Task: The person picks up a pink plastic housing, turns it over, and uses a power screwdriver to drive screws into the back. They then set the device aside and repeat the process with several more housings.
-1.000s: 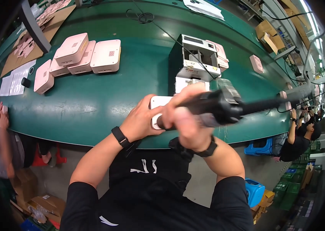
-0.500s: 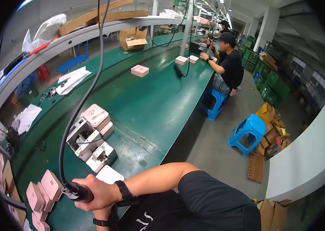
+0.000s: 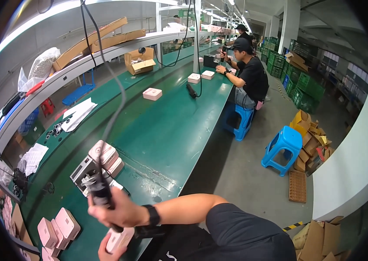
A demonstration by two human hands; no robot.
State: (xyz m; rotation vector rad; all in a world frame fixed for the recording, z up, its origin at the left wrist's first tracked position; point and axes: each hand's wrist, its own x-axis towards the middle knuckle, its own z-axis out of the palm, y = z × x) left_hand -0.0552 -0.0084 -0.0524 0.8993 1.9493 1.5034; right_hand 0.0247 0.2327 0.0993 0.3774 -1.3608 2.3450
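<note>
My right hand is wrapped round a black corded electric screwdriver, held upright, slightly blurred. Its tip points down at a pale pink-and-white box at the table's near edge; I cannot tell whether they touch. My left hand grips that box from the left, fingers along its side. Just beyond the screwdriver stands a white-and-black fixture, partly hidden by it. Against the fixture is a stack of pink boxes.
More pink boxes lie at the near left. The screwdriver's cable hangs from above. Along the green table are other boxes and a hanging black tool. A co-worker sits far right; a blue stool stands nearer.
My right hand has lifted and moved right with the screwdriver, which now stands upright. My left hand, mostly hidden before, shows on the box. The whole view has shifted.
</note>
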